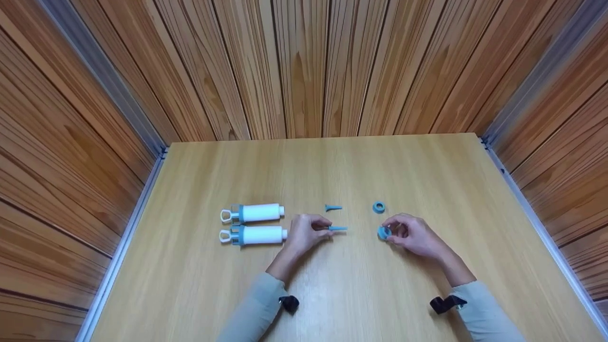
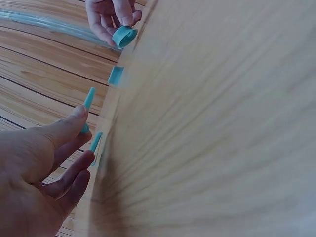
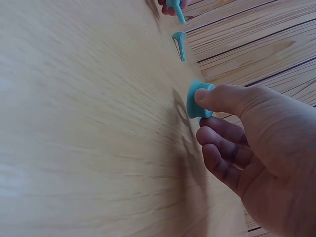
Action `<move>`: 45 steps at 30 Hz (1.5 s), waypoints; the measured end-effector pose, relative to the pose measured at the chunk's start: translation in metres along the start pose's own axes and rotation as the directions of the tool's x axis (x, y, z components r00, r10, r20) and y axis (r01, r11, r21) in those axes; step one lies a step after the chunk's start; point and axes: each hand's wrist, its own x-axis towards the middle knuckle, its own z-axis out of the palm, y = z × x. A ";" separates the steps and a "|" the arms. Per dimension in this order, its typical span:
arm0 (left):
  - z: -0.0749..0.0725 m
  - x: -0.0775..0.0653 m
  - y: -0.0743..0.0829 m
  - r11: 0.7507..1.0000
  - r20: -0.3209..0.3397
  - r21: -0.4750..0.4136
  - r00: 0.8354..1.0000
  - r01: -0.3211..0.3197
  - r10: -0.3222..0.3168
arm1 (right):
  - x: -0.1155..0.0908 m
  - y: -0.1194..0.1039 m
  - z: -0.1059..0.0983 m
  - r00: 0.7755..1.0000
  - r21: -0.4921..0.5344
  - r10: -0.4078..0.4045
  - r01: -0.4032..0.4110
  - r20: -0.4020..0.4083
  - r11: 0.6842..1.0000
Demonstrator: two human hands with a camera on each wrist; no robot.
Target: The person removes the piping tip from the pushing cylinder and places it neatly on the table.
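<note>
My left hand (image 1: 306, 232) pinches a slim blue tapered nozzle (image 1: 338, 228) between thumb and fingertips, its thin end pointing right. In the left wrist view this nozzle (image 2: 89, 98) is held up off the tabletop. A matching loose nozzle (image 1: 333, 207) lies just beyond that hand. On the right, my right hand (image 1: 415, 232) grips a blue ring-shaped cap (image 1: 384, 232) by its edge. The right wrist view shows the thumb pressed on the side of this cap (image 3: 195, 106), which has a flared rim. Behind it, a second blue ring cap (image 1: 378, 207) lies on the table.
Two white pump-like cylinders, a far one (image 1: 261, 212) and a near one (image 1: 262, 235), lie side by side left of my left hand, with blue collars and white loop handles. Wood-plank walls (image 1: 304, 71) enclose the wooden table (image 1: 361, 294) at the back and sides.
</note>
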 end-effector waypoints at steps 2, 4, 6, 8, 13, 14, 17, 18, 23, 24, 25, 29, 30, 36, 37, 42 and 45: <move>0.001 -0.001 0.000 1.000 0.000 0.011 1.000 0.001 -0.001 | 0.000 0.000 0.000 1.000 -0.004 0.019 -0.019 0.011 1.000; 0.001 -0.001 -0.001 1.000 0.003 0.022 1.000 0.006 -0.006 | 0.000 0.000 0.001 0.999 -0.007 0.037 -0.037 0.020 0.999; 0.002 -0.002 -0.001 1.000 0.004 0.029 1.000 0.012 -0.012 | 0.000 -0.001 0.001 0.998 -0.012 0.055 -0.054 0.027 0.998; 0.002 -0.003 -0.001 0.999 0.007 0.036 1.000 0.019 -0.019 | 0.000 -0.001 0.001 0.997 -0.010 0.065 -0.065 0.034 0.998; 0.003 -0.004 -0.001 0.997 0.019 0.073 1.000 0.012 -0.013 | -0.001 -0.001 0.002 0.996 -0.011 0.076 -0.076 0.042 0.997; 0.003 -0.004 -0.002 0.997 0.021 0.081 1.000 0.007 -0.009 | -0.001 -0.001 0.002 0.996 -0.012 0.075 -0.074 0.042 0.997; 0.003 -0.003 -0.003 0.996 0.027 0.092 1.000 0.002 -0.005 | -0.001 -0.001 0.002 0.996 -0.013 0.074 -0.074 0.042 0.997; 0.003 -0.003 -0.003 0.996 0.028 0.094 1.000 0.000 -0.003 | -0.001 -0.001 0.002 0.997 -0.012 0.072 -0.072 0.041 0.997; 0.002 -0.003 -0.004 0.995 0.035 0.097 0.999 -0.035 0.032 | 0.000 0.000 0.003 0.998 -0.012 0.055 -0.055 0.026 0.998; 0.002 -0.003 -0.004 0.995 0.036 0.096 0.999 -0.039 0.035 | 0.000 0.000 0.003 0.998 -0.014 0.052 -0.052 0.025 0.999; 0.001 -0.003 -0.004 0.995 0.038 0.094 0.999 -0.041 0.037 | 0.001 0.000 0.003 0.998 -0.015 0.051 -0.050 0.025 0.999; 0.001 -0.002 -0.005 0.996 0.046 0.081 0.999 -0.023 0.019 | 0.001 0.001 0.004 0.998 -0.016 0.052 -0.052 0.024 0.999; 0.000 -0.002 -0.005 0.997 0.048 0.078 0.999 -0.015 0.011 | 0.001 0.001 0.005 0.998 -0.016 0.055 -0.055 0.024 0.998; 0.000 -0.003 -0.004 0.998 0.057 0.065 0.998 0.002 -0.006 | 0.001 0.001 0.005 0.998 -0.004 0.051 -0.051 0.026 0.999; 0.000 -0.003 -0.003 0.998 0.058 0.065 0.998 0.003 -0.006 | 0.001 0.002 0.005 0.998 0.000 0.051 -0.051 0.026 0.999; -0.002 -0.006 -0.001 0.999 0.045 0.047 0.999 0.012 -0.014 | 0.001 0.003 0.004 0.999 0.000 0.047 -0.047 0.021 0.999; -0.005 -0.007 0.001 0.999 0.040 0.035 0.999 0.010 -0.011 | 0.002 0.001 0.003 0.999 -0.009 0.030 -0.030 0.011 1.000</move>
